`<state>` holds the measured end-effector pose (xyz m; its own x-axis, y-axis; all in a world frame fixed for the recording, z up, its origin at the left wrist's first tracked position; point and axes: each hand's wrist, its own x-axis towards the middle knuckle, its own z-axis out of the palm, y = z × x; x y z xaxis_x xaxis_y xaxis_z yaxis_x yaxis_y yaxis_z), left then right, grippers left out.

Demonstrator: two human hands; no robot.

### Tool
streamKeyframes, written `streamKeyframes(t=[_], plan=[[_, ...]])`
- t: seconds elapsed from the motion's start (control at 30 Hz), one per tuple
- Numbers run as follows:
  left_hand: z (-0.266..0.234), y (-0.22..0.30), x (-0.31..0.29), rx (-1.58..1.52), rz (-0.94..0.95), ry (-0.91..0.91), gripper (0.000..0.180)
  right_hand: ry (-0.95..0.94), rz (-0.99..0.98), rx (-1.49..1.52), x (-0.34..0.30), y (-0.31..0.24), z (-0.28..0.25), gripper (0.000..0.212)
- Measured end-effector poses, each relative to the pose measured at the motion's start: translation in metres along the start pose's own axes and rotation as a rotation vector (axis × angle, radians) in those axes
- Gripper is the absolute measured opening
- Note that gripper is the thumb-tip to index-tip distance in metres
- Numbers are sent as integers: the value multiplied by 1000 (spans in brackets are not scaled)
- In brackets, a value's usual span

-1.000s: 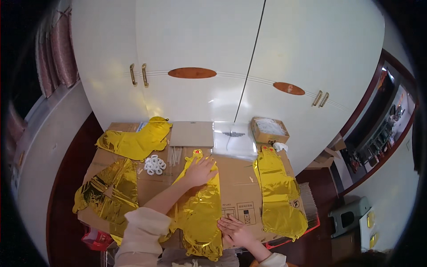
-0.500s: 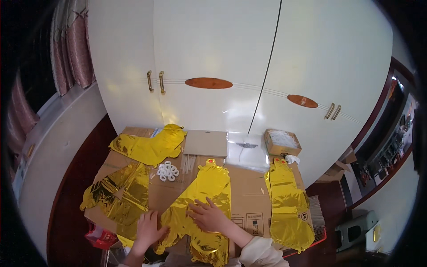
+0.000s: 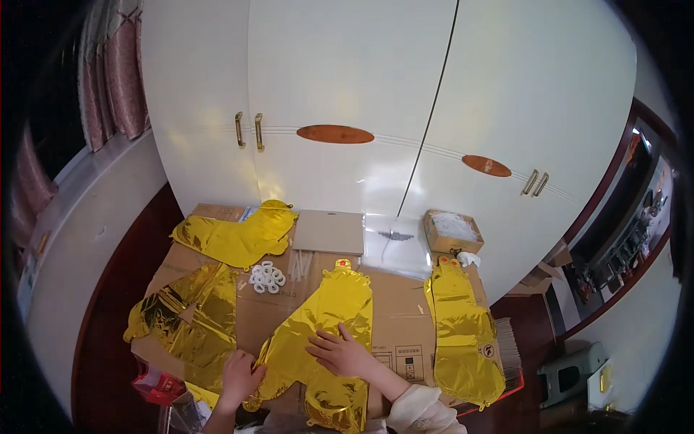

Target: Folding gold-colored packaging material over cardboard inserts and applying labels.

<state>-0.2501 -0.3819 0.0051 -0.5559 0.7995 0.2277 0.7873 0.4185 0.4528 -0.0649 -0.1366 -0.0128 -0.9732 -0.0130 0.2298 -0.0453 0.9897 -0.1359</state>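
R hand (image 3: 345, 353) flat on gold foil balloon (image 3: 325, 325), L hand (image 3: 238, 376) prob. gripping its edge.

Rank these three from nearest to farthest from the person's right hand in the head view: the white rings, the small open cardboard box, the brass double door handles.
From the right hand:
1. White rings, up and to its left on the cardboard.
2. Small open cardboard box, up and to its right by the wardrobe.
3. Brass double door handles, high on the wardrobe door, upper left.
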Motion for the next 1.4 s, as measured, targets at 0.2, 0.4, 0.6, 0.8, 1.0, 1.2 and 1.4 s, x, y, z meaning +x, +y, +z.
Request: streamKeyframes(t=[0.2, 0.4, 0.6, 0.8, 1.0, 1.2, 1.4], plan=[[-3, 2, 0, -116, -109, -47, 25, 25, 15, -5, -5, 4, -10, 40], [-18, 28, 5, -692, -276, -117, 19, 44, 10, 22, -5, 5, -11, 40], [-30, 96, 7, -818, -158, -250, 32, 229, 205, 257, -10, -9, -34, 40], [12, 140, -2, -469, 31, -449, 39, 183, 681, 1024, -14, -21, -26, 31], [23, 139, 13, -395, 323, -414, 38, 221, 615, 935, -29, -11, -14, 27], [7, 79, 72, -62, 372, -338, 57, 249, 476, 456, -33, -22, -41, 22], [46, 53, 111, 178, 500, -447, 75, 318, 409, 337, -40, -18, -19, 16]])
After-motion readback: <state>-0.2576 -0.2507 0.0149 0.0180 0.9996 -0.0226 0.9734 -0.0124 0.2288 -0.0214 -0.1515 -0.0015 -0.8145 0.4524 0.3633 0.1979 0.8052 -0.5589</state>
